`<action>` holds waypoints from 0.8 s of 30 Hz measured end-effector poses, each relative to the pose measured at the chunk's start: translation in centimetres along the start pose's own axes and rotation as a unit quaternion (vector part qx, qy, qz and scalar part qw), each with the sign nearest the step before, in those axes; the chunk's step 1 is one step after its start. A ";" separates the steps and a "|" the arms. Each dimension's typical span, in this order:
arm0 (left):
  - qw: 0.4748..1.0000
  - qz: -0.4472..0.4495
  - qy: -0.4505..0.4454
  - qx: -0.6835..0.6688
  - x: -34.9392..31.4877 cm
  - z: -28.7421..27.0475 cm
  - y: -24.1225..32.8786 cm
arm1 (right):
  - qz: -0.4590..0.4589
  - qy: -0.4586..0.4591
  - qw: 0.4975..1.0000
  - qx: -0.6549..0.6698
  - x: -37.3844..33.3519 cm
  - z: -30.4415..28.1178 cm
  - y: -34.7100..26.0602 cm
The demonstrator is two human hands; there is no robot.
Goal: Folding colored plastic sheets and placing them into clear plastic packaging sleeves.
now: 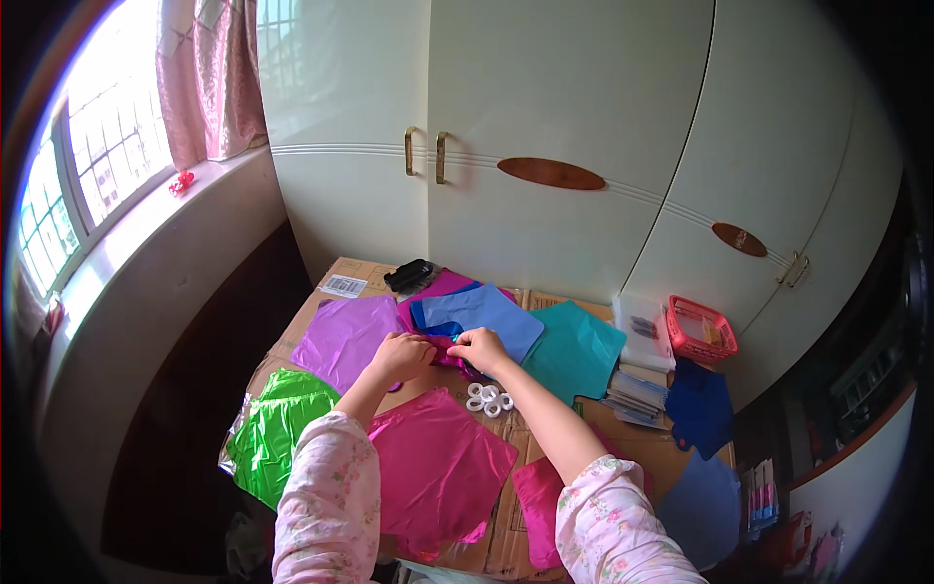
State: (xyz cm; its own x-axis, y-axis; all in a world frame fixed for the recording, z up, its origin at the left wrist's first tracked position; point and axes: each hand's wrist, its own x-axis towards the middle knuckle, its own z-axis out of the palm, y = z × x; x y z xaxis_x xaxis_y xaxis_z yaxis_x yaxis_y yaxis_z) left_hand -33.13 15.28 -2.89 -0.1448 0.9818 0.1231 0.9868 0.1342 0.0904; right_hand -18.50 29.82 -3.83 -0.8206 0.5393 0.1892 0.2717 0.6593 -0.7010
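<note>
magenta foil piece (447, 350) pinched between left hand (402, 355), right hand (482, 348); both grips closed.

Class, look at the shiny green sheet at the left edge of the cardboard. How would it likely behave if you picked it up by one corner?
The green sheet looks thin and creased with a glossy, foil-like shine, so it would probably droop limply rather than hold its shape. It seems very light for its area, since it hangs crumpled over the cardboard edge. Its slick surface may slide easily between fingers.

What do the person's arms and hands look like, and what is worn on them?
Both upper arms wear loose, pale pink sleeves with a small flower print, ending near the elbows. The forearms, left hand and right hand are bare; no gloves, and no rings or watch can be made out.
</note>
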 end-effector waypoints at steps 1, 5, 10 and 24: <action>1.000 -0.014 0.002 0.000 0.6 0.4 -0.3 | -0.003 -0.004 1.000 -0.004 0.2 -0.4 0.2; 0.991 -0.088 -0.008 0.097 1.4 0.9 -0.8 | -0.016 0.077 0.996 0.032 0.8 -1.9 0.2; 0.989 -0.088 -0.033 0.116 2.2 0.7 -0.3 | 0.031 0.236 0.956 0.170 3.5 -7.8 4.6; 0.990 -0.113 -0.061 0.051 1.9 -1.1 -0.5 | -0.129 0.378 0.905 -0.146 0.7 -24.6 -0.8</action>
State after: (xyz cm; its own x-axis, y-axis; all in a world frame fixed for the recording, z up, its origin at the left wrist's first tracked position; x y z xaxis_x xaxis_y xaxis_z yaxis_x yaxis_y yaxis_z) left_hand -33.93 16.94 -1.63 -0.3596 0.9331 -0.0089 0.9331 0.3596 0.0010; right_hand -6.95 42.53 13.75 -0.3268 0.4791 0.8146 0.3324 0.8652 -0.3755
